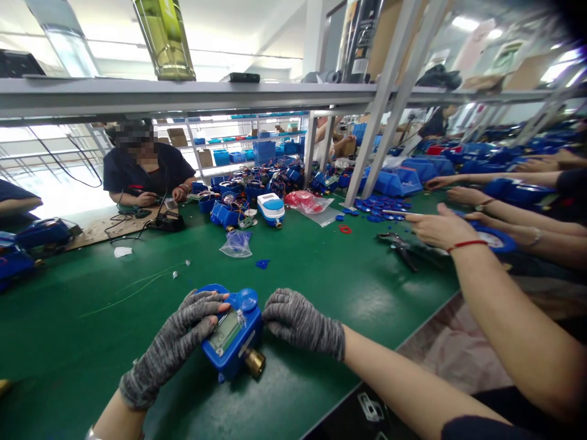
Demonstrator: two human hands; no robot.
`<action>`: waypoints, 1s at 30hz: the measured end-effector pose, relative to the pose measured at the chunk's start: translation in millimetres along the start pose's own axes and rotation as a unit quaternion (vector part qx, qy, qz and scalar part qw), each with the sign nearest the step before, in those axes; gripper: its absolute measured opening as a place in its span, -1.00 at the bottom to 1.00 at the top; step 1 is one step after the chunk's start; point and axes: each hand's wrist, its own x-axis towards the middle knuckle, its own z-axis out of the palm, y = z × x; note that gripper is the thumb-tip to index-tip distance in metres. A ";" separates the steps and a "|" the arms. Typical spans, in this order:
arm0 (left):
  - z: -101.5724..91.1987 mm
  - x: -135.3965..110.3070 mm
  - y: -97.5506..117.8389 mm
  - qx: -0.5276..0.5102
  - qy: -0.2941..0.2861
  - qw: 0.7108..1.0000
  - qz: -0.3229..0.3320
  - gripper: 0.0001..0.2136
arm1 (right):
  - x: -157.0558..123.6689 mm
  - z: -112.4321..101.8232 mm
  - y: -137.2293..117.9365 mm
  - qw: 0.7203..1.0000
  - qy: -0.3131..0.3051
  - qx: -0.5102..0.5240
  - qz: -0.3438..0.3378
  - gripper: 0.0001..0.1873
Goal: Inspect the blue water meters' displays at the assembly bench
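Observation:
A blue water meter point(238, 346) with a small display and a brass pipe end point(254, 363) sits on the green tabletop in front of me. Across its top left side lies my left hand point(183, 330), in a grey knitted glove with bare fingertips, gripping the casing. My right hand point(298, 321), gloved the same way, is at the meter's right side with its fingers curled together. What those fingers pinch, if anything, is hidden behind them. Beyond the meter lie thin wires with small clear tips point(175, 275) and a little pile of blue parts point(262, 264).
Co-workers' bare arms reach in from the right, one hand point(443, 227) near black pliers point(398, 247). Across the table a person point(147, 171) works before heaped blue meters point(247, 183). Plastic bags point(237, 243), blue bins point(398, 180) and an overhead shelf point(206, 95) are around.

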 end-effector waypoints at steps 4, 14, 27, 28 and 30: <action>-0.8 -1.2 -1.9 -0.010 -0.002 1.000 -0.009 -0.73 | 0.5 3.2 -2.0 0.933 -0.029 0.282 0.221 -0.63; 0.0 -2.3 -0.1 -0.002 0.007 1.000 0.017 -0.73 | 21.0 15.3 -12.3 0.816 -0.079 0.472 0.325 -0.40; 0.5 -26.7 5.6 0.088 -0.012 0.996 0.011 -0.60 | 19.9 27.6 4.4 0.817 -0.027 0.493 0.298 -0.43; -5.5 -30.9 8.7 0.095 -0.034 0.995 0.004 -0.56 | 20.8 26.9 8.0 0.813 -0.008 0.490 0.314 -0.40; -18.6 -34.8 14.7 0.124 -0.067 0.990 0.014 -0.45 | 19.2 25.4 16.0 0.801 0.045 0.484 0.349 -0.34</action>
